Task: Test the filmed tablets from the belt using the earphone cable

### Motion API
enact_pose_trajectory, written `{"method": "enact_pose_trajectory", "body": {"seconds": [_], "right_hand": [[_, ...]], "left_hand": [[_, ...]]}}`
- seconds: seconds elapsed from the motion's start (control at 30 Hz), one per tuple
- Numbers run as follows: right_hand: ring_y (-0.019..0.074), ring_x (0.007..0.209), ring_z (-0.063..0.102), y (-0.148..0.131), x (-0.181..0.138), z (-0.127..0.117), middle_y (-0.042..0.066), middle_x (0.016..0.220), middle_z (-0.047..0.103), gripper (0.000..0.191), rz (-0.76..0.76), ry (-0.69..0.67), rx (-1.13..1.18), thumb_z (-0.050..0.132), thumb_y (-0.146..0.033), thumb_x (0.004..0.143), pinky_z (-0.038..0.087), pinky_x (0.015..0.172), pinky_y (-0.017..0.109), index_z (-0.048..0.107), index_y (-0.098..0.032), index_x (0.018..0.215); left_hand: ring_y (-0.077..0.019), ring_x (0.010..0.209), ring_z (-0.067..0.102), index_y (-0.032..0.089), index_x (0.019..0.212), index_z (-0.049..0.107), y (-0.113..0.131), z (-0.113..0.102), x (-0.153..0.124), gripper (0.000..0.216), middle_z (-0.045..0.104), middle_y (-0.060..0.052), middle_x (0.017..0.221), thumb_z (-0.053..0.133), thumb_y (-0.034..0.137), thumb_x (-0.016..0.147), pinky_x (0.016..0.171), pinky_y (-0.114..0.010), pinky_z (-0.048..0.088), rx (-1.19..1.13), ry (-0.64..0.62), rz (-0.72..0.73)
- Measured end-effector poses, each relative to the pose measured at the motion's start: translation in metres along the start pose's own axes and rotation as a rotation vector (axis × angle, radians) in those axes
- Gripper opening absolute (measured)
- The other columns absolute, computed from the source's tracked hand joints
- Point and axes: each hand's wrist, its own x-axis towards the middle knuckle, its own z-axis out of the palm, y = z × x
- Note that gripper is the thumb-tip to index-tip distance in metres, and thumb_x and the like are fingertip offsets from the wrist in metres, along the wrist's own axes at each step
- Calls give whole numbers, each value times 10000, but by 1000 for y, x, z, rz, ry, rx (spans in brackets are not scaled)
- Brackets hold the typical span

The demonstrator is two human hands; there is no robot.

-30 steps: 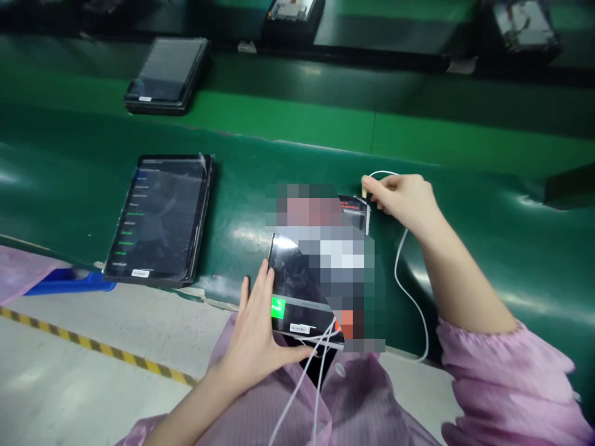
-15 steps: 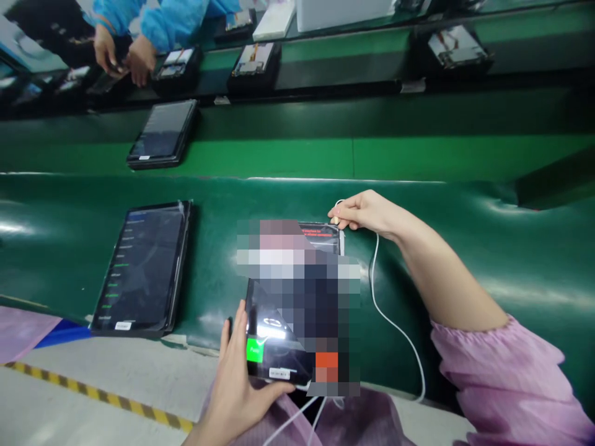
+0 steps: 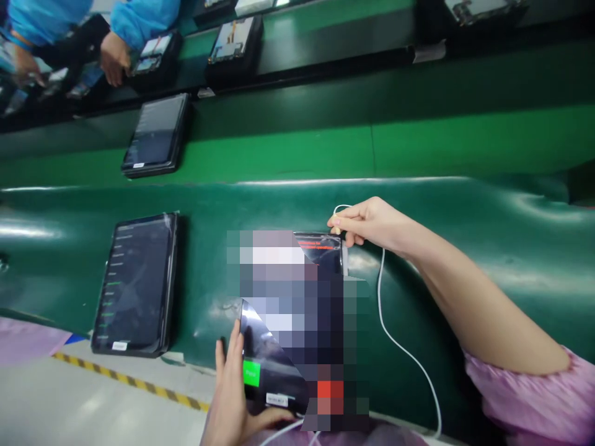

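Observation:
A dark tablet (image 3: 267, 378) lies on the green mat in front of me, with a green block and a white label low on its screen. Pixel blocks cover much of it. My left hand (image 3: 232, 387) grips its lower left corner, fingers along the side and thumb at the bottom edge. At the tablet's top right corner, my right hand (image 3: 367, 220) pinches the end of a thin white cable (image 3: 385, 322). Whether that end sits inside a socket is hidden by my fingers. The cable loops down the tablet's right side.
Another tablet (image 3: 134, 285) lies to the left, and a further one (image 3: 155, 133) rests beyond the mat's raised edge. Opened devices (image 3: 235, 46) stand in black holders along the far line. A co-worker's hands (image 3: 116, 59) in blue sleeves work there.
My view has shifted slightly, so the tablet sits lower in it. Both my hands keep their places on the tablet and cable. The co-worker's hands have moved apart.

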Motion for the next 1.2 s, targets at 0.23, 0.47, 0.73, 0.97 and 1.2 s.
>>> {"method": "enact_pose_trajectory", "body": {"seconds": [0.23, 0.47, 0.73, 0.97, 1.2], "right_hand": [[125, 569, 562, 0, -3, -3, 76, 686, 672, 348, -75, -6, -19, 810, -473, 682, 427, 477, 235, 718, -139, 647], [133, 553, 573, -1, 1, 1, 56, 606, 632, 419, -50, 72, -8, 864, -525, 588, 437, 461, 238, 680, -149, 591], [134, 469, 558, -1, 1, 13, 23, 517, 615, 319, -19, 280, -147, 803, -365, 724, 474, 513, 270, 621, -184, 536], [177, 517, 613, -14, -2, 12, -13, 460, 574, 335, -133, 468, -366, 706, -247, 774, 495, 669, 307, 512, -230, 502], [155, 493, 592, -10, 0, 7, -17, 489, 594, 287, -154, 346, -328, 691, -318, 736, 466, 621, 285, 503, -219, 543]], "left_hand": [[-496, 1420, 295, 228, 1580, -34, -5, -5, 8, 1498, 275, -232, 1584, 922, 571, 478, 1130, -709, 258, -65, 38, 103], [-456, 1361, 428, 230, 1577, -62, 10, -13, 14, 1416, 363, -238, 1540, 899, 515, 576, 1099, -659, 350, -4, 73, 165], [-440, 1364, 433, 205, 1581, -3, 4, -9, 12, 1321, 354, -248, 1542, 856, 555, 640, 1108, -637, 343, -4, 111, 200], [-442, 1375, 416, 215, 1582, 26, 2, -4, 10, 1308, 341, -240, 1552, 851, 577, 633, 1117, -652, 320, -26, 123, 189], [-433, 1396, 389, 243, 1583, 13, -1, -3, 9, 1279, 318, -210, 1571, 854, 506, 657, 1142, -668, 271, -45, 102, 176]]}}
